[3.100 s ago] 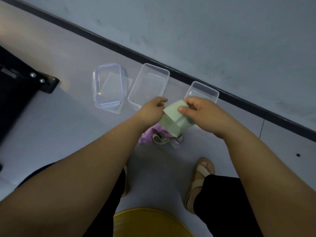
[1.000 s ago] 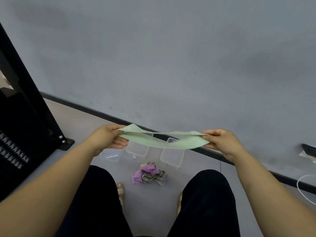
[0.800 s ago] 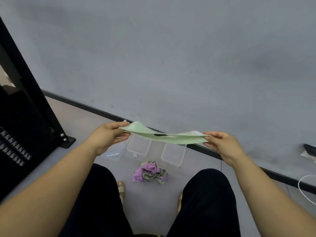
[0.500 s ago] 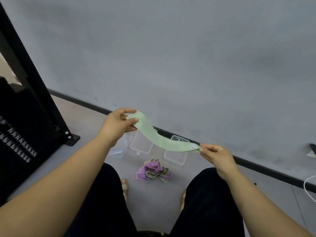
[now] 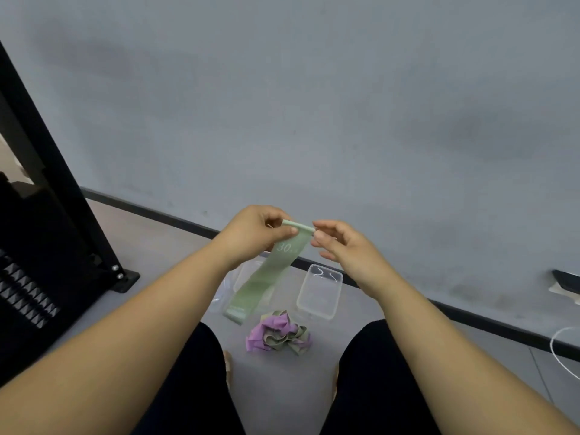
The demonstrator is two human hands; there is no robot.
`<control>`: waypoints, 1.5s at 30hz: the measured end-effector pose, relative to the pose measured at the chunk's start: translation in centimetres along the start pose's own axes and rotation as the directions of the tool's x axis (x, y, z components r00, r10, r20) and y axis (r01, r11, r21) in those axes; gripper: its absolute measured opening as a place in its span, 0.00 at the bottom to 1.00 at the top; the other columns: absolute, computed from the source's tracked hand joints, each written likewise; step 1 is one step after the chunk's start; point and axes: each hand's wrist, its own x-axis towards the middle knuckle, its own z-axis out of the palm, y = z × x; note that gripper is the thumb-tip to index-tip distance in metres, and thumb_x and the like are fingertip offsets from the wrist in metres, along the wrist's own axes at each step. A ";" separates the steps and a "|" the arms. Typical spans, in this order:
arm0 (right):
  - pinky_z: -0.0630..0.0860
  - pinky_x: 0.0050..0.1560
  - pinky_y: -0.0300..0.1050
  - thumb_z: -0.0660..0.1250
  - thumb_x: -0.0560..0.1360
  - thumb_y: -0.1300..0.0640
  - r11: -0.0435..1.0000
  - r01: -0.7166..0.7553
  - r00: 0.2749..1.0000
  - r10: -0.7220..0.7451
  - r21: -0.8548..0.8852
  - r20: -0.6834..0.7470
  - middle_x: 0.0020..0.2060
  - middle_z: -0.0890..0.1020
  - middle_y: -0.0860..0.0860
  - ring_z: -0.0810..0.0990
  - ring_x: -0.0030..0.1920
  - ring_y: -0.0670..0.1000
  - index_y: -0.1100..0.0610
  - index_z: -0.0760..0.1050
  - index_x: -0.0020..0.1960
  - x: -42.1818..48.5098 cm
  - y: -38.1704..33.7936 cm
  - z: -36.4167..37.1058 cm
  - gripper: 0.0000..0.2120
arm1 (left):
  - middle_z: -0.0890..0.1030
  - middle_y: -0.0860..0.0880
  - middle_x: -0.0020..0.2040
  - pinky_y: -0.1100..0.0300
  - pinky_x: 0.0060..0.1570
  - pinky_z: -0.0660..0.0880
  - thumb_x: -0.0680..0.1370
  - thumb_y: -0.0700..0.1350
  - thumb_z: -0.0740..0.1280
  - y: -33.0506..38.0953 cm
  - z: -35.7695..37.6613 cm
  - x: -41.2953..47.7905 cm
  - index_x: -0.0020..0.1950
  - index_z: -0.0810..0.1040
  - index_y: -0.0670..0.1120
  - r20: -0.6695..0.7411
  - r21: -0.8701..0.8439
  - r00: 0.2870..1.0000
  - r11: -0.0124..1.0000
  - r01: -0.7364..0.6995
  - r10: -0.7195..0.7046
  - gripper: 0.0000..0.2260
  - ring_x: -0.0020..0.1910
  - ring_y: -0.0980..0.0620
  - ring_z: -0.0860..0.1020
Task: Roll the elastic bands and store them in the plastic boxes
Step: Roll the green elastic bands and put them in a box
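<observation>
- The person is sitting facing a grey wall, knees in black trousers spread apart, and is holding a green elastic band up in front of them with both hands.
- The left hand is pinching the band's top edge at its left end, thumb in front and fingers curled behind.
- The right hand is gripping the same edge at its right end between thumb and forefinger, with the other fingers loosely bent.
- Between the two hands the top edge is turning over into a thin roll, while the rest of the band is hanging down flat and slanting to the left, a white "30" showing just below the left thumb.
- The band's lower end is dangling above the floor, in front of the boxes.
- A clear plastic box is sitting open on the floor near the black skirting strip.
- More clear plastic is lying to its left, partly hidden behind the hanging band; I cannot tell how many boxes are there.
- A crumpled pile of purple and olive bands is lying between the knees, just in front of the boxes.
- A black metal stand is standing at the left, bolted to a foot plate.
</observation>
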 end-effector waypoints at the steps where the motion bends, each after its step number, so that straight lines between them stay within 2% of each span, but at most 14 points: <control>1: 0.75 0.60 0.46 0.67 0.75 0.54 0.999 0.033 0.999 -0.033 0.018 0.006 0.53 0.79 0.46 0.79 0.56 0.48 0.45 0.74 0.53 0.4 -0.9 0.3 0.07 | 0.81 0.37 0.45 0.60 0.42 0.78 0.75 0.41 0.69 0.1 -0.2 0.1 0.47 0.82 0.44 -0.008 0.002 1.000 1.000 -0.005 0.005 0.03 0.39 0.50 0.78; 3: 0.76 0.59 0.45 0.68 0.74 0.57 0.996 0.080 0.997 -0.081 0.049 0.013 0.50 0.79 0.49 0.79 0.53 0.49 0.48 0.76 0.51 1.0 -2.0 0.8 0.08 | 0.82 0.36 0.46 0.63 0.40 0.78 0.75 0.40 0.69 0.3 -0.6 0.4 0.47 0.82 0.43 -0.019 -0.024 1.000 1.000 -0.012 0.011 0.03 0.40 0.50 0.80; 6: 0.77 0.57 0.47 0.70 0.72 0.62 0.992 0.106 0.994 -0.105 0.064 -0.016 0.43 0.80 0.51 0.79 0.46 0.49 0.51 0.78 0.45 2.1 -2.5 1.2 0.07 | 0.83 0.39 0.44 0.61 0.44 0.80 0.75 0.39 0.69 0.3 -1.0 1.0 0.46 0.81 0.41 -0.022 -0.074 1.000 0.997 -0.006 0.004 0.02 0.41 0.50 0.81; 10: 0.80 0.51 0.52 0.69 0.72 0.66 0.997 0.061 0.998 -0.060 0.053 -0.018 0.38 0.79 0.53 0.80 0.39 0.51 0.55 0.76 0.40 3.4 -1.9 0.6 0.07 | 0.82 0.43 0.39 0.62 0.44 0.80 0.73 0.36 0.70 -0.1 -0.4 2.0 0.45 0.81 0.40 -0.008 -0.119 1.000 0.993 0.015 -0.016 0.02 0.38 0.52 0.81; 13: 0.80 0.37 0.41 0.67 0.74 0.65 0.997 0.031 0.999 -0.034 0.067 0.042 0.37 0.79 0.54 0.80 0.34 0.46 0.57 0.75 0.41 4.2 -0.8 -0.4 0.05 | 0.83 0.43 0.41 0.64 0.42 0.79 0.73 0.36 0.70 -1.4 0.2 3.0 0.46 0.80 0.39 0.012 -0.187 0.999 0.981 0.046 -0.045 0.03 0.39 0.53 0.82; 14: 0.79 0.35 0.38 0.66 0.75 0.65 0.997 0.011 0.998 -0.016 0.078 0.068 0.36 0.79 0.53 0.80 0.33 0.44 0.58 0.75 0.42 4.5 -0.2 -0.6 0.04 | 0.83 0.44 0.40 0.65 0.41 0.78 0.73 0.37 0.70 -2.2 0.4 3.4 0.46 0.80 0.40 0.021 -0.208 0.998 0.976 0.060 -0.056 0.03 0.39 0.54 0.82; 19: 0.80 0.37 0.40 0.65 0.75 0.65 0.989 -0.102 0.988 0.088 0.111 0.128 0.32 0.81 0.47 0.81 0.34 0.44 0.56 0.75 0.43 6.8 4.9 -0.4 0.05 | 0.83 0.48 0.36 0.64 0.38 0.78 0.74 0.37 0.68 -7.5 2.1 6.1 0.44 0.80 0.41 0.072 -0.294 0.988 0.944 0.153 -0.138 0.01 0.36 0.55 0.81; 23: 0.80 0.35 0.39 0.64 0.76 0.65 0.969 -0.219 0.973 0.207 0.113 0.106 0.36 0.81 0.52 0.81 0.34 0.44 0.57 0.75 0.46 9.9 9.6 0.5 0.05 | 0.83 0.52 0.33 0.64 0.37 0.78 0.76 0.37 0.66 -12.7 3.5 9.1 0.43 0.79 0.43 0.133 -0.328 0.965 0.909 0.257 -0.225 0.04 0.35 0.57 0.81; 27: 0.80 0.36 0.39 0.64 0.76 0.64 0.953 -0.295 0.953 0.289 0.065 0.095 0.38 0.82 0.53 0.81 0.33 0.44 0.56 0.75 0.46 14.1 13.0 0.7 0.04 | 0.83 0.52 0.34 0.62 0.39 0.78 0.76 0.39 0.66 -17.0 3.9 13.1 0.42 0.80 0.46 0.172 -0.290 0.945 0.903 0.318 -0.278 0.06 0.36 0.55 0.81; 33: 0.81 0.37 0.41 0.63 0.77 0.65 0.950 -0.307 0.951 0.303 0.057 0.067 0.38 0.81 0.55 0.82 0.35 0.47 0.54 0.75 0.47 19.9 16.3 1.2 0.07 | 0.83 0.49 0.37 0.62 0.41 0.80 0.76 0.39 0.67 -20.4 3.5 18.8 0.45 0.80 0.42 0.169 -0.217 0.931 0.909 0.354 -0.323 0.03 0.37 0.54 0.82; 37: 0.81 0.37 0.42 0.64 0.76 0.65 0.952 -0.288 0.958 0.285 0.108 0.041 0.36 0.82 0.51 0.82 0.36 0.48 0.52 0.77 0.46 22.2 17.1 1.4 0.09 | 0.83 0.45 0.42 0.61 0.40 0.80 0.77 0.40 0.66 -21.4 3.6 20.2 0.50 0.80 0.42 0.097 -0.307 0.916 0.864 0.399 -0.388 0.05 0.39 0.53 0.82; 40: 0.81 0.38 0.43 0.64 0.76 0.65 0.929 -0.299 0.954 0.297 0.219 0.044 0.37 0.81 0.52 0.81 0.36 0.49 0.54 0.77 0.45 22.7 17.2 1.6 0.08 | 0.83 0.45 0.41 0.59 0.42 0.81 0.77 0.39 0.66 -21.3 3.3 20.6 0.47 0.80 0.45 0.074 -0.332 0.931 0.872 0.360 -0.357 0.04 0.40 0.51 0.82; 45: 0.80 0.37 0.42 0.62 0.76 0.67 0.903 -0.268 0.962 0.269 0.334 0.045 0.32 0.81 0.50 0.81 0.35 0.49 0.55 0.77 0.43 22.7 17.3 1.2 0.10 | 0.81 0.35 0.48 0.56 0.45 0.80 0.77 0.36 0.64 -20.2 3.4 20.5 0.49 0.80 0.46 0.063 -0.336 0.960 0.900 0.278 -0.273 0.08 0.46 0.42 0.81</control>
